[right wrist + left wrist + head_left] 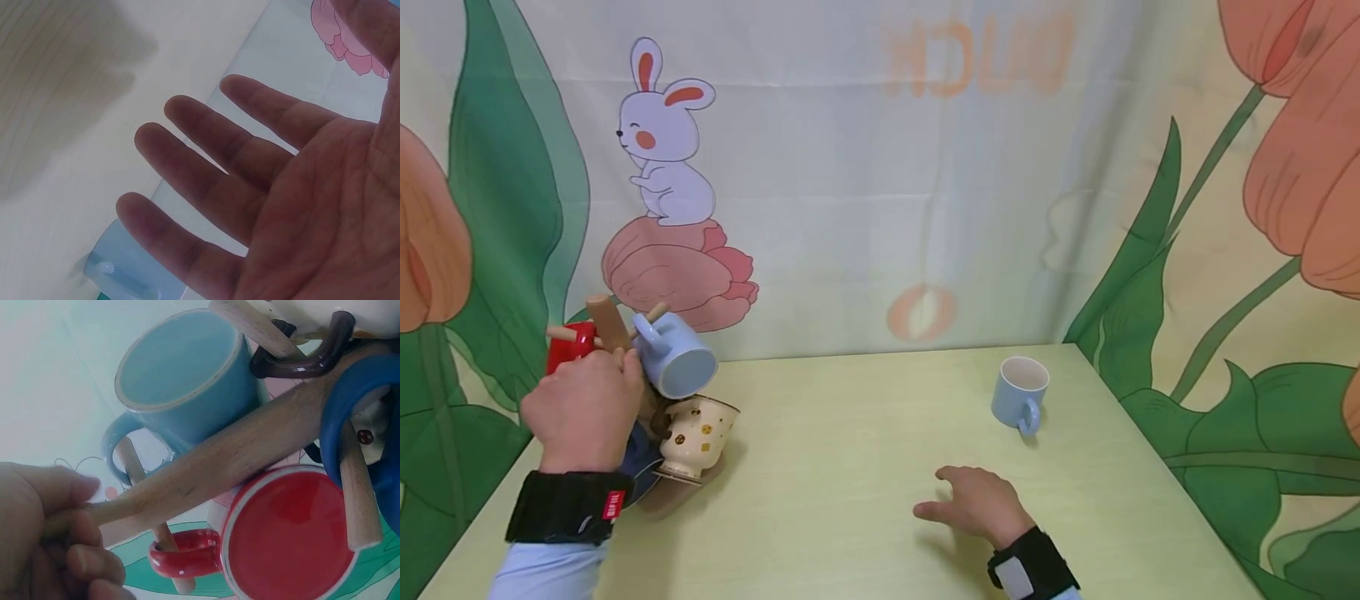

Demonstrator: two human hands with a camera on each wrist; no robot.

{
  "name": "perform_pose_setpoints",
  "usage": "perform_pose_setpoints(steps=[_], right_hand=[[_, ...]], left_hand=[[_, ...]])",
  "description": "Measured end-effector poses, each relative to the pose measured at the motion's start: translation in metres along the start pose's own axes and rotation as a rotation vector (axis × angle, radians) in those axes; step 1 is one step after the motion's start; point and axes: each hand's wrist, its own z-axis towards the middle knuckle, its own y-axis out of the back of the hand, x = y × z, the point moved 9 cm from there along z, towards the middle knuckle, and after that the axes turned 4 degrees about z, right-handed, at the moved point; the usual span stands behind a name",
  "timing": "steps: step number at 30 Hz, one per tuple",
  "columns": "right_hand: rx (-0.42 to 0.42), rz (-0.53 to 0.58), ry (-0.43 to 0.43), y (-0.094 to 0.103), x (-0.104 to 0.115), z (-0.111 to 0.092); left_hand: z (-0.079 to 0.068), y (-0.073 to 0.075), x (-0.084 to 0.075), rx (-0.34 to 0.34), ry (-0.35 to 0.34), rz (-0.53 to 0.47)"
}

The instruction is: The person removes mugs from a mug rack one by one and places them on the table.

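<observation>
My left hand (583, 408) grips the wooden mug tree (608, 323) near the top of its post; in the left wrist view the fingers curl round the post's narrow end. From its pegs hang a light blue mug (677, 358), a red mug (290, 540), a dark blue mug (381, 456) and a cream mug with small brown patterns (696, 437). A second light blue mug (1020, 392) stands upright on the table, its handle toward me. Nearer to me, my right hand (981, 504) hovers over the table, holding nothing, its fingers spread in the right wrist view.
The pale table (850, 467) ends at a hanging cloth (820, 208) printed with a rabbit and tulips. The mug tree's round base (677, 498) shows partly below the cream mug at the left side of the table.
</observation>
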Motion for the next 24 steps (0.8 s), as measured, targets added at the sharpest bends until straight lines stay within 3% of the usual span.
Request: perform_pose_setpoints(steps=[5,9,14,18,24], right_hand=[[-0.006,-0.002,0.008,0.000,-0.001,0.000],[-0.008,-0.003,0.007,-0.001,-0.003,0.000],[-0.005,0.004,-0.009,-0.001,-0.006,0.001],[-0.003,0.007,-0.016,-0.001,-0.006,0.000],[0.002,0.011,-0.015,0.000,-0.006,0.000]], left_hand=[[-0.002,0.005,0.008,0.010,-0.037,-0.063],[0.002,0.011,0.027,0.021,0.001,-0.087],[0.014,0.021,0.053,-0.029,0.027,-0.084],[0.026,0.019,0.063,0.046,-0.054,-0.068],[0.043,0.007,0.061,0.166,-0.222,-0.051]])
